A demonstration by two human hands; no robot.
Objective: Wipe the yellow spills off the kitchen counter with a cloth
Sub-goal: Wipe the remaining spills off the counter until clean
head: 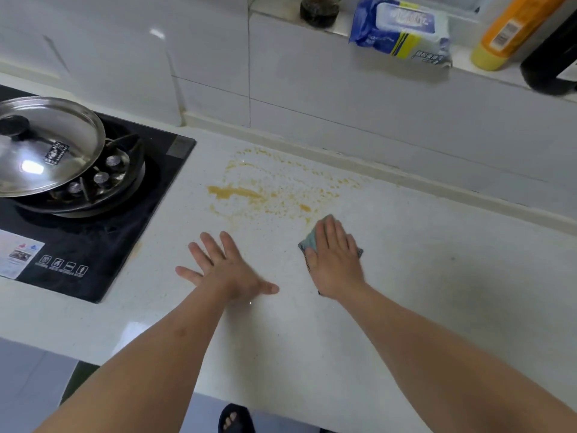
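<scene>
At the left end of the counter (406, 276) a black glass cooktop (103, 245) is set into the surface, with control icons and a sticker along its near edge. A steel lid (53, 145) with a dark knob lies tilted on the burner (103, 179), covering its left part. Just right of the cooktop's right edge, the yellow spills (265, 192) spread over the counter toward its back edge: a thick smear on the left side and fine specks scattered to the right. Nearer the front edge, the left hand (224, 270) lies palm down on the bare counter, fingers straight and spread wide, thumb pointing right; it touches no spill. To its right, apart from it, the right hand (334, 260) presses flat on the cloth (309, 245), fingers straight and close together, pointing toward the spills. The cloth is grey-green with a dark checked edge, shows at both sides of the hand, and sits at the near right fringe of the spills. Above the back right part of the counter, a white tiled ledge (343, 29) carries a dark glass jar (318, 9), a blue and white pack of wipes (402, 32), an orange and yellow bottle (509, 32) and a black bottle (552, 64).
</scene>
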